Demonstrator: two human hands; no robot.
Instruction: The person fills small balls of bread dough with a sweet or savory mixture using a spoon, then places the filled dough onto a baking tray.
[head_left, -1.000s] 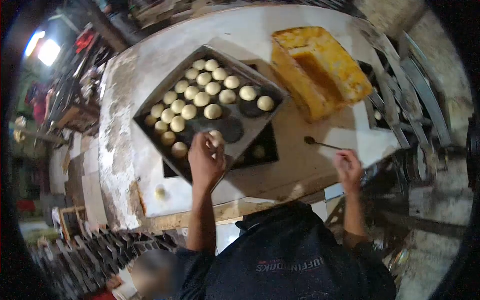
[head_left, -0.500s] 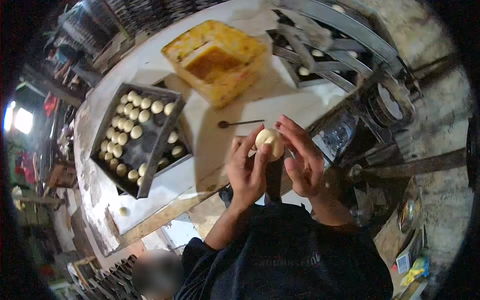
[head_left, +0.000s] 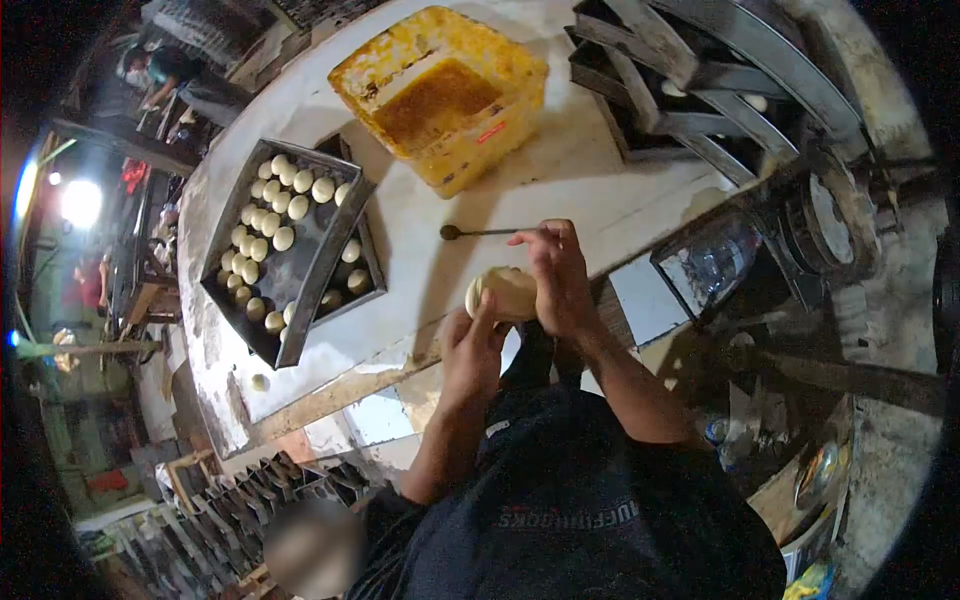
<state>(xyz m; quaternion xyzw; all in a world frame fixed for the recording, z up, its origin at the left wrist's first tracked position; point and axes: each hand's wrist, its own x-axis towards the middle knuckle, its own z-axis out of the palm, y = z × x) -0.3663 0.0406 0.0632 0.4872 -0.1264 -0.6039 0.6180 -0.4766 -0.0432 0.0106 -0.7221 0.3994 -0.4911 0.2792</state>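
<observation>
My left hand point(head_left: 478, 345) grips a piece of pale dough point(head_left: 503, 294), its thumb pressed on the near side. Against the dough's right end rests my right hand point(head_left: 558, 280), fingers curled, with its fingertips over the handle end of a small spoon point(head_left: 480, 233) lying on the table. Whether the right fingers hold the spoon or part of the dough I cannot tell. To the left, a dark metal tray point(head_left: 325, 270) holds several round dough balls point(head_left: 283, 238) and sits tilted across another tray point(head_left: 372, 262). One more ball point(head_left: 260, 382) lies on the tabletop.
A yellow tub point(head_left: 450, 165) with orange-brown contents stands on the white table point(head_left: 560, 190) beyond my hands. Stacked metal trays point(head_left: 690, 122) are at the back right. At the far upper left a person point(head_left: 175, 68) bends forward. More trays point(head_left: 215, 520) stand lower left.
The dough has moved left and looks longer. My right hand has turned and curled, reaching over toward the spoon handle. The whole view has shifted.
</observation>
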